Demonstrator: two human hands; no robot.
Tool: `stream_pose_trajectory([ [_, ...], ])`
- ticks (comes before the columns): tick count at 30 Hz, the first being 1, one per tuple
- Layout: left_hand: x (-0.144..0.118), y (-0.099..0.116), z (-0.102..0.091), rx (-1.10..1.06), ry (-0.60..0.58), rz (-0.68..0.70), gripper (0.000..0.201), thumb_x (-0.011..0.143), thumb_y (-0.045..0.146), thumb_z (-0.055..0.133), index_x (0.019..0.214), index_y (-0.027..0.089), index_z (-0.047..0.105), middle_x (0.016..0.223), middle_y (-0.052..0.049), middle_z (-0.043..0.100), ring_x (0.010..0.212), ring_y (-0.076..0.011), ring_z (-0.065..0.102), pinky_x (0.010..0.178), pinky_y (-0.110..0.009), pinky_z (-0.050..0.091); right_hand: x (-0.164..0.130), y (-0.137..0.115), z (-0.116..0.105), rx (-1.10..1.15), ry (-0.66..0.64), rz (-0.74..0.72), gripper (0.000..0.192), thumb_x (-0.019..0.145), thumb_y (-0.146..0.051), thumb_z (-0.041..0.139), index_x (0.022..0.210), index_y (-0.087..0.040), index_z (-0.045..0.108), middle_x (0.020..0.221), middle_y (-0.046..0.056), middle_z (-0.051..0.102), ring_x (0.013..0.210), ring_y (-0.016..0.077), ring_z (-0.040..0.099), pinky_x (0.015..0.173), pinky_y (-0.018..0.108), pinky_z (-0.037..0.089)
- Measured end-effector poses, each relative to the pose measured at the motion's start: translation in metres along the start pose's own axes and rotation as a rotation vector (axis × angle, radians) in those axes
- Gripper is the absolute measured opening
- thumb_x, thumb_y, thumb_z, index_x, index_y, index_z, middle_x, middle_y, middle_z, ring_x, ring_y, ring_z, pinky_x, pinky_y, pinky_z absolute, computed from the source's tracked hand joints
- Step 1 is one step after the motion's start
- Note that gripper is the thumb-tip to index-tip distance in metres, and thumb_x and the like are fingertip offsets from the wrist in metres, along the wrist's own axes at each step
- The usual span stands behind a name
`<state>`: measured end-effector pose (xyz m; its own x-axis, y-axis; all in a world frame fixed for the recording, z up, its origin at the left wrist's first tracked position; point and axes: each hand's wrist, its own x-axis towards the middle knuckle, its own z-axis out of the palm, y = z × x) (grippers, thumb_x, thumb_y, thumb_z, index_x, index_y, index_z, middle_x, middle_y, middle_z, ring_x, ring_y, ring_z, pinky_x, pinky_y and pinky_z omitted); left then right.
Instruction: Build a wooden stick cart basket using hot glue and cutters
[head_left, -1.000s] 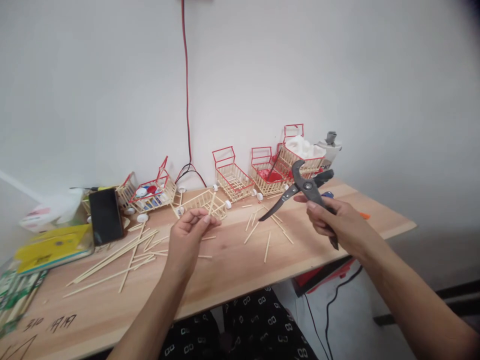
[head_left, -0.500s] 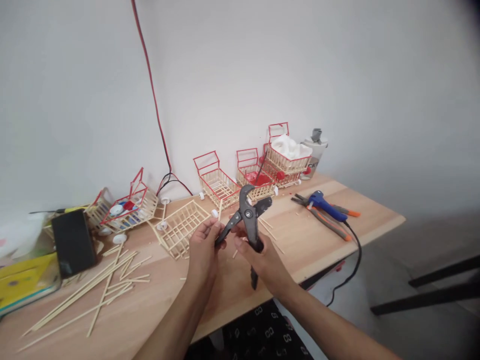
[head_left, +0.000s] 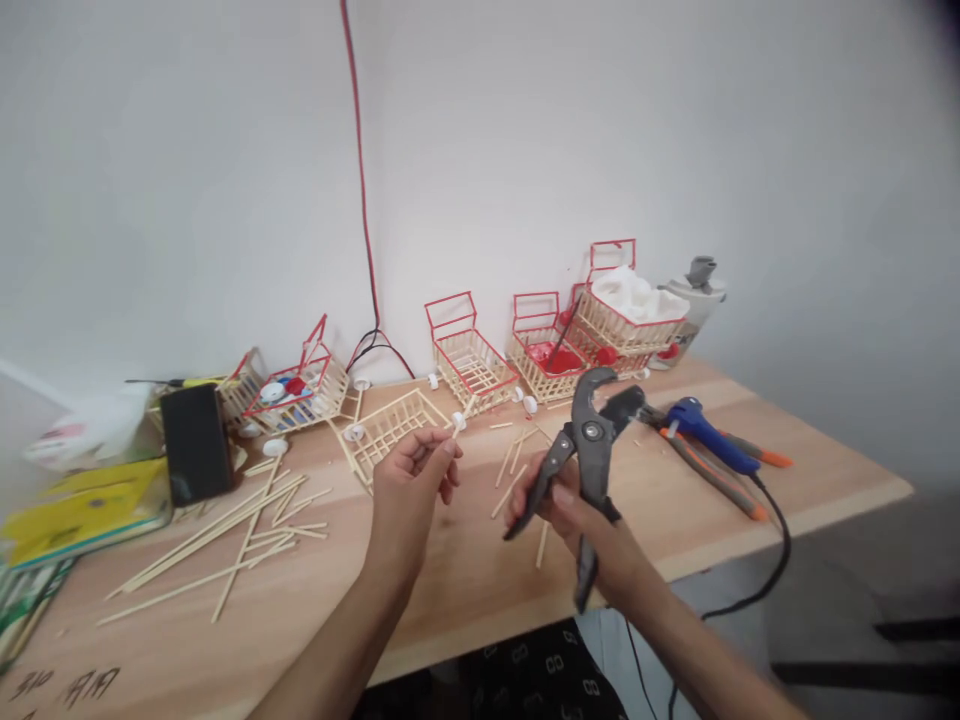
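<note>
My left hand (head_left: 412,495) is closed in a pinch, thumb against fingers, on a short thin wooden stick (head_left: 468,408) that points up and away. My right hand (head_left: 581,515) is wrapped round the handles of a black pipe cutter (head_left: 592,430). The cutter's jaws are spread apart, with nothing between them. Just beyond my left hand lies a wooden stick basket frame (head_left: 397,425), partly hidden by that hand. Short cut sticks (head_left: 510,492) lie on the table between my two hands.
Small stick carts with red trim (head_left: 469,365) stand along the wall. Long sticks (head_left: 217,530) lie at left near a phone (head_left: 196,445). At right are a blue glue gun (head_left: 705,430) and orange-grey pliers (head_left: 712,475). A tumbler (head_left: 694,300) stands behind.
My hands have moved apart. The pipe cutter has gone right with my right hand, away from my left hand, which still pinches the stick. The view has turned left.
</note>
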<state>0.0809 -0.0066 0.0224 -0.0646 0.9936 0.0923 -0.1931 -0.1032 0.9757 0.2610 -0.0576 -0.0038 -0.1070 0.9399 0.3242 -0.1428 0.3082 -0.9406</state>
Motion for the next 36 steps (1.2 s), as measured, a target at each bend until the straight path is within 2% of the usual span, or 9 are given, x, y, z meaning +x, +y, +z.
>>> stream_pose_trajectory([
  [3, -0.009, 0.010, -0.008, 0.134, 0.005, 0.089, 0.015, 0.081, 0.032, 0.070, 0.085, 0.018, 0.066, 0.062, 0.005, 0.058, 0.047, -0.0068, 0.046, 0.042, -0.017, 0.036, -0.003, -0.008, -0.008, -0.027, -0.183, 0.216, 0.039, 0.099, -0.055, 0.040, 0.102, -0.019, 0.056, 0.079, 0.004, 0.061, 0.073, 0.0192, 0.061, 0.072, 0.037, 0.053],
  [6, -0.016, 0.015, -0.013, 0.329, 0.069, 0.248, 0.009, 0.085, 0.027, 0.066, 0.086, 0.019, 0.067, 0.066, 0.004, 0.061, 0.054, -0.0084, 0.053, 0.052, -0.019, 0.043, -0.008, -0.016, -0.006, -0.244, -0.308, 0.340, 0.052, 0.098, -0.063, 0.034, 0.100, -0.017, 0.058, 0.077, 0.005, 0.060, 0.072, 0.0185, 0.059, 0.072, 0.035, 0.050],
  [9, -0.018, 0.014, -0.020, 0.567, 0.127, 0.459, 0.006, 0.088, 0.023, 0.063, 0.089, 0.020, 0.068, 0.078, 0.002, 0.069, 0.066, -0.0105, 0.061, 0.063, -0.021, 0.048, -0.011, -0.023, 0.002, -0.418, -0.385, 0.384, 0.059, 0.098, -0.067, 0.030, 0.105, -0.017, 0.061, 0.085, 0.006, 0.063, 0.081, 0.0201, 0.059, 0.077, 0.035, 0.047],
  [12, -0.018, 0.010, -0.028, 0.741, 0.148, 0.666, 0.006, 0.091, 0.019, 0.061, 0.091, 0.019, 0.068, 0.083, 0.001, 0.071, 0.072, -0.0114, 0.065, 0.068, -0.021, 0.050, -0.010, -0.028, 0.009, -0.455, -0.424, 0.406, 0.063, 0.097, -0.069, 0.028, 0.113, -0.018, 0.061, 0.087, 0.005, 0.064, 0.084, 0.0204, 0.059, 0.080, 0.035, 0.046],
  [16, -0.021, 0.007, -0.036, 0.876, 0.143, 0.915, 0.007, 0.093, 0.013, 0.060, 0.094, 0.017, 0.065, 0.085, -0.001, 0.071, 0.077, -0.0116, 0.068, 0.074, -0.020, 0.052, -0.004, -0.028, 0.016, -0.477, -0.480, 0.426, 0.067, 0.097, -0.070, 0.026, 0.114, -0.016, 0.062, 0.083, 0.004, 0.063, 0.080, 0.0199, 0.059, 0.076, 0.034, 0.046],
  [19, -0.025, 0.006, -0.039, 0.928, 0.116, 1.037, 0.008, 0.093, 0.010, 0.059, 0.098, 0.015, 0.063, 0.085, -0.003, 0.070, 0.081, -0.0118, 0.068, 0.080, -0.020, 0.052, 0.001, -0.027, 0.023, -0.503, -0.504, 0.422, 0.067, 0.096, -0.070, 0.027, 0.114, -0.016, 0.062, 0.082, 0.004, 0.063, 0.079, 0.0196, 0.060, 0.073, 0.032, 0.045],
  [26, -0.033, 0.002, -0.049, 0.949, 0.109, 1.061, 0.013, 0.093, 0.009, 0.058, 0.103, 0.016, 0.062, 0.090, -0.005, 0.070, 0.085, -0.0132, 0.068, 0.083, -0.022, 0.053, 0.005, -0.028, 0.037, -0.498, -0.523, 0.396, 0.066, 0.095, -0.073, 0.028, 0.101, -0.016, 0.061, 0.071, 0.001, 0.060, 0.067, 0.0164, 0.058, 0.066, 0.029, 0.045],
  [31, -0.037, -0.002, -0.056, 0.921, 0.130, 1.048, 0.016, 0.092, 0.006, 0.059, 0.104, 0.015, 0.064, 0.093, -0.006, 0.070, 0.088, -0.0142, 0.067, 0.085, -0.024, 0.053, 0.003, -0.030, 0.043, -0.517, -0.530, 0.350, 0.061, 0.096, -0.071, 0.029, 0.087, -0.017, 0.057, 0.071, 0.001, 0.060, 0.064, 0.0137, 0.055, 0.068, 0.029, 0.045],
  [36, -0.039, -0.005, -0.057, 0.866, 0.220, 1.042, 0.014, 0.091, 0.007, 0.061, 0.099, 0.016, 0.067, 0.092, -0.006, 0.068, 0.089, -0.0150, 0.066, 0.083, -0.025, 0.053, 0.002, -0.029, 0.049, -0.511, -0.512, 0.380, 0.060, 0.096, -0.070, 0.032, 0.099, -0.017, 0.060, 0.066, -0.001, 0.057, 0.058, 0.0125, 0.054, 0.059, 0.026, 0.044],
])
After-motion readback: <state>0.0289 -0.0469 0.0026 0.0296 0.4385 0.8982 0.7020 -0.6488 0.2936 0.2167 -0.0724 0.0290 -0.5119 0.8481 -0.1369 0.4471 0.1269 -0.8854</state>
